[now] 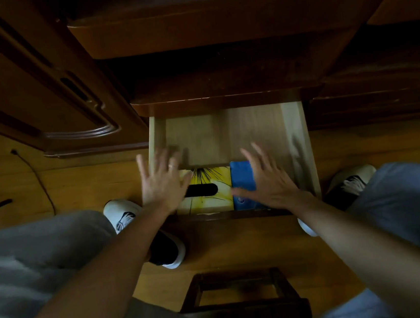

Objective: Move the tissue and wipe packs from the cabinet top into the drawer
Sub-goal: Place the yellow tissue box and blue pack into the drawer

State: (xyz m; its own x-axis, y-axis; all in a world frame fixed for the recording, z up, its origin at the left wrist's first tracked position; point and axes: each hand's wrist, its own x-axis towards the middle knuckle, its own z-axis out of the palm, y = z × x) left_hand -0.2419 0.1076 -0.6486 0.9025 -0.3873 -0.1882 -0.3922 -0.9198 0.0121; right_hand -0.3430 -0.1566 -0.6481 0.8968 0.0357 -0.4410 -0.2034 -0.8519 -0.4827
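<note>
The pale wooden drawer (253, 129) stands pulled out from the dark cabinet (222, 96). At its near end lies a yellow tissue box (212, 185) with a black oval slot, and a blue wipe pack (242, 181) lies against its right side. My left hand (162, 183) hovers with fingers spread over the box's left end. Fingers apart, my right hand (267, 178) rests over the right part of the blue pack. Neither hand holds anything. The cabinet top shows no packs.
A dark wardrobe door (33, 83) stands at the left. On the wooden floor a thin cable (38, 178) runs at the left. My knees and white shoes (122, 213) flank the drawer. A small dark stool frame (239, 291) sits below the drawer front.
</note>
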